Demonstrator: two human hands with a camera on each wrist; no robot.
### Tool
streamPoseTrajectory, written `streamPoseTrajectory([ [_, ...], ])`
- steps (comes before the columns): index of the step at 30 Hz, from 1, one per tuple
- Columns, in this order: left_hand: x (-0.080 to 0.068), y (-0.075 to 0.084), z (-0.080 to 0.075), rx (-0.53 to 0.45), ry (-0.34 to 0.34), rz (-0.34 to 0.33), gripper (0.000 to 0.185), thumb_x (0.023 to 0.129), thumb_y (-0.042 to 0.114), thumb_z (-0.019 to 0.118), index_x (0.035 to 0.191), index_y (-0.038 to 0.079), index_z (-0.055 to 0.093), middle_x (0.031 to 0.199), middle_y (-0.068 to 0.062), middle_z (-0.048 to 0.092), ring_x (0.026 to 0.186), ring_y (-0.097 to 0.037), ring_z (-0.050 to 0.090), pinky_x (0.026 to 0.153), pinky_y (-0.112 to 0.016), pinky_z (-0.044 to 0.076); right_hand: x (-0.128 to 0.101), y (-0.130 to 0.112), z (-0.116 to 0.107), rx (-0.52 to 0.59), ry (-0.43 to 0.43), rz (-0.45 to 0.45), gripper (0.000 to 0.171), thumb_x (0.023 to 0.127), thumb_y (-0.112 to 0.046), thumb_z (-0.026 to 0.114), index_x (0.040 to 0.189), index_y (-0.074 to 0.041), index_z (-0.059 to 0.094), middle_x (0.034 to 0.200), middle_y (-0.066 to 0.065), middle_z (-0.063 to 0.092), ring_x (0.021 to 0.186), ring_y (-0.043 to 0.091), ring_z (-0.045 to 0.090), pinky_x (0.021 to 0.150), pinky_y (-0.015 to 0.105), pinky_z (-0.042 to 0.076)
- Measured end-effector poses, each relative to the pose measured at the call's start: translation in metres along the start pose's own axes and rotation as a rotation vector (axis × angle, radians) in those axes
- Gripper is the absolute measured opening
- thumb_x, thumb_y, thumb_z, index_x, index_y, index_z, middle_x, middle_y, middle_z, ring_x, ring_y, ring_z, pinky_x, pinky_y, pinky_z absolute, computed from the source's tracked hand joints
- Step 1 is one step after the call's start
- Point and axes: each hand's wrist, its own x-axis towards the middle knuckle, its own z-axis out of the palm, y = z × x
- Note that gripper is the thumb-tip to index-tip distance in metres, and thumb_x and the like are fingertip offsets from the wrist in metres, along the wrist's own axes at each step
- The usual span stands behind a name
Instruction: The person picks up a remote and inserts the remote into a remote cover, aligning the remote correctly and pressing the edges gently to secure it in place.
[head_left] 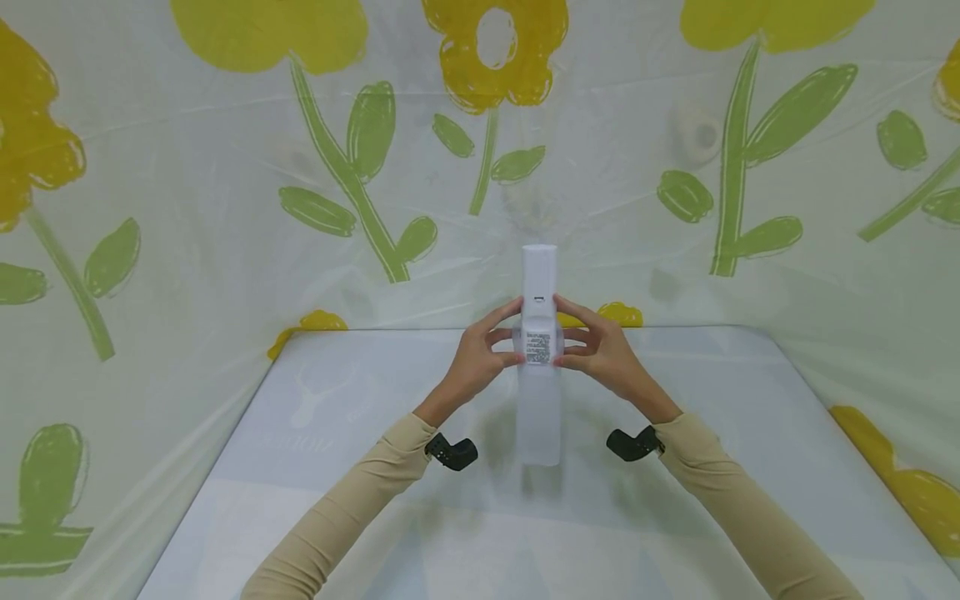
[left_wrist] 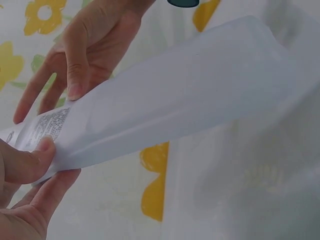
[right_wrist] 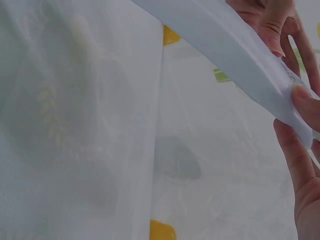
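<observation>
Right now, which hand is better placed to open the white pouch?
Neither clearly: left hand and right hand pinch the white pouch evenly at opposite edges beside its label.

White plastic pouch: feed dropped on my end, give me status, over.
Left hand and right hand both pinch the long white plastic pouch with a printed label, held above the pale table. Nothing in the way.

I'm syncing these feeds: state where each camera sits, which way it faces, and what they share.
Head: on the person's head, facing forward and down at the table; both forearms, left hand, right hand.
Left wrist: under the left hand, facing the white packet.
Right wrist: under the right hand, facing the packet's underside.
Shared: all show the white packet pinched by both hands.
</observation>
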Motion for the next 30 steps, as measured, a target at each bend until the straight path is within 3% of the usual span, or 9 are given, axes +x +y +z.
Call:
streamPoseTrajectory([
  [24, -0.0017, -0.0018, -0.0008, -0.001, 0.023, 0.0, 0.072, 0.078, -0.019, 0.063, 0.143, 0.003, 0.038, 0.145, -0.015, 0.04, 0.116, -0.036, 0.054, 0.086, -0.035, 0.052, 0.0005, 0.0048, 0.001, 0.018, 0.008, 0.017, 0.078, 0.078, 0.006, 0.072, 0.145, -0.015, 0.039, 0.147, 0.007, 0.037, 0.111, 0.045, 0.053, 0.083, 0.034, 0.053],
  [30, -0.0018, -0.0021, -0.0008, 0.001, 0.028, 0.005, 0.072, 0.078, -0.019, 0.063, 0.142, 0.002, 0.039, 0.144, -0.016, 0.041, 0.116, -0.036, 0.054, 0.086, -0.035, 0.052, 0.0002, 0.0052, 0.0015, 0.002, 0.011, 0.02, 0.077, 0.079, 0.006, 0.072, 0.145, -0.014, 0.039, 0.146, 0.008, 0.038, 0.109, 0.041, 0.056, 0.083, 0.033, 0.053],
])
